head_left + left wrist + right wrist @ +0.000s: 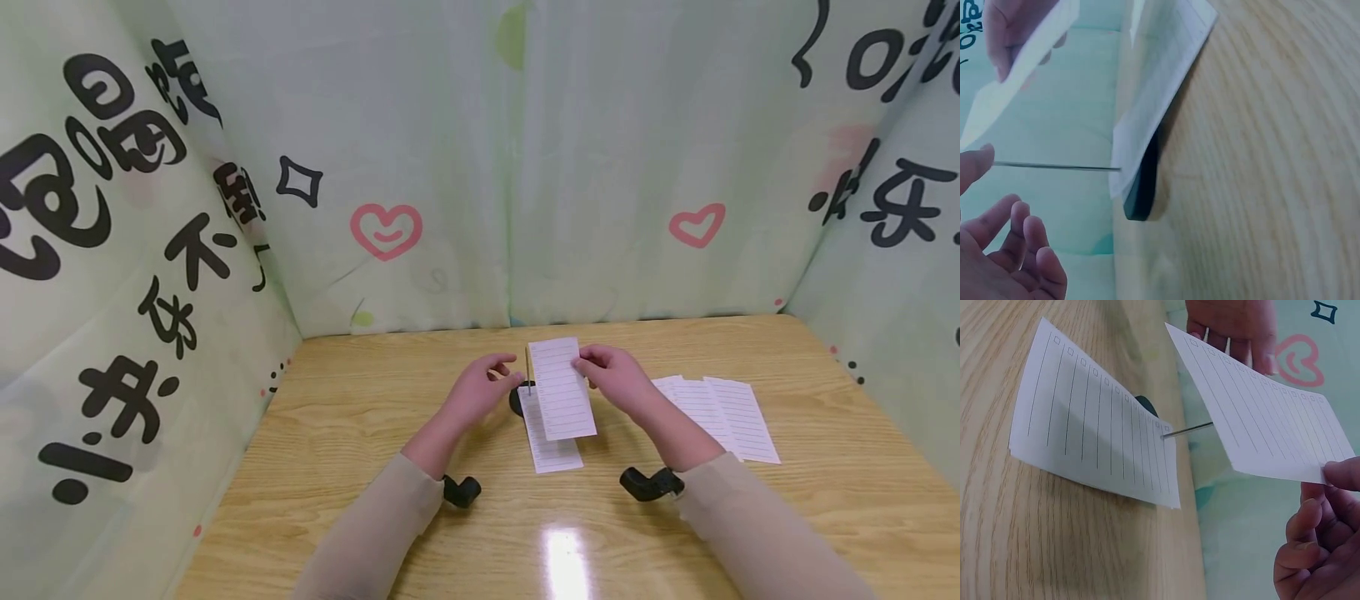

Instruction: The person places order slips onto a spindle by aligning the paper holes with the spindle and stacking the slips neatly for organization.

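Head view shows me the right grip pinching a lined sheet at its right edge, above the pierced sheets. Left grip, relaxed and holding nothing, is near the metal rod. I judge this paper light, easily creased; better to hold its edge.

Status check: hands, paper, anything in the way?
Right hand pinching raised sheet. Left hand beside spike, holding nothing. Lower paper impaled on spike. Nothing visibly blocking.
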### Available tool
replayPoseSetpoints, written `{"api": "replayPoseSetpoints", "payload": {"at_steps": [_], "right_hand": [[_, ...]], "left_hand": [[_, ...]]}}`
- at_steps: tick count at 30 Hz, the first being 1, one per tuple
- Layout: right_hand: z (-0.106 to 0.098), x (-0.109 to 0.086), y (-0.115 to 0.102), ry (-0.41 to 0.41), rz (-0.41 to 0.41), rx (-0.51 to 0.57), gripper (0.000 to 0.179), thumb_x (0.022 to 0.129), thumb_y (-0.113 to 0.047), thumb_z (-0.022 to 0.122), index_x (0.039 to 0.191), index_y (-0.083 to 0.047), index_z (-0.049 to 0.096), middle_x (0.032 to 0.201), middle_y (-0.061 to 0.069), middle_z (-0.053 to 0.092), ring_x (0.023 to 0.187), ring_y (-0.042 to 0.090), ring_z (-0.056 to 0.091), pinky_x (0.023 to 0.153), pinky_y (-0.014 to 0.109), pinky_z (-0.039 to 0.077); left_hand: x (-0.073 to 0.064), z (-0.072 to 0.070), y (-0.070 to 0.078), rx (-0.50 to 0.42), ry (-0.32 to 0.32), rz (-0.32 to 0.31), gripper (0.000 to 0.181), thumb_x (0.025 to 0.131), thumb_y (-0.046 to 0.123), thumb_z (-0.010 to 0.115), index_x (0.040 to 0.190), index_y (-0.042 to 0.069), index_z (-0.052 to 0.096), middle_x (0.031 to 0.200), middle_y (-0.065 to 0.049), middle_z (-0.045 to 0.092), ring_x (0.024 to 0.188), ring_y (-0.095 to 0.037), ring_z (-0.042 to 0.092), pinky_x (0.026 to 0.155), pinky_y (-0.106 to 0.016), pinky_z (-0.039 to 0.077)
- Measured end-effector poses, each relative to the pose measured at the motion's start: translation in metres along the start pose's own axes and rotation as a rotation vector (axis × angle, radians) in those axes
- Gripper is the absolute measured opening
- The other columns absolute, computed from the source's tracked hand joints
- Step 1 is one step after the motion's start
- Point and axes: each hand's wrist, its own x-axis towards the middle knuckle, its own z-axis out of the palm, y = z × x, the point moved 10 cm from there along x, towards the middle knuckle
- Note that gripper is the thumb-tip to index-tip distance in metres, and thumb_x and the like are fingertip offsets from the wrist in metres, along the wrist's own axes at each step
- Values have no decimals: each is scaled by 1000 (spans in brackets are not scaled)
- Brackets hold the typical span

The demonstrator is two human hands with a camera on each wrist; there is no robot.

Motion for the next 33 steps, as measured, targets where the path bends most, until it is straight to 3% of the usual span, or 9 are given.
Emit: {"api": "replayPoseSetpoints", "payload": {"at_steps": [8, 14, 21, 33], "right_hand": [[4, 4, -4, 1, 2, 4, 31, 103, -23, 54, 121, 1, 61, 104, 14, 62, 94, 35, 57, 74, 33, 46], [7, 6, -5, 3, 0, 7, 31, 103, -22, 54, 121, 1, 61, 104, 14, 62, 94, 35, 57, 74, 33, 47], [9, 9, -5, 4, -6, 13, 32, 103, -22, 54, 123, 2, 61, 108, 16, 63, 95, 35, 58, 79, 40, 50], [10, 10, -9, -3, -18, 13, 31, 103, -22, 54, 122, 2, 61, 107, 15, 63, 93, 32, 58, 76, 35, 48]], "left_hand": [[1, -9, 15, -82, 88, 0, 43, 91, 45, 69, 125, 19, 68, 102, 2, 60, 94, -19, 55, 73, -31, 47], [5, -11, 19, -120, 147, -27, 35, 92, 44, 69, 119, 21, 71, 104, 1, 62, 95, -20, 56, 77, -32, 48], [9, -10, 22, -137, 164, -49, 38, 92, 44, 69, 118, 16, 71, 107, -1, 64, 96, -20, 58, 81, -36, 50], [11, -9, 24, -126, 162, -54, 30, 93, 42, 68, 107, 16, 72, 102, 0, 64, 90, -20, 58, 75, -34, 50]]}}
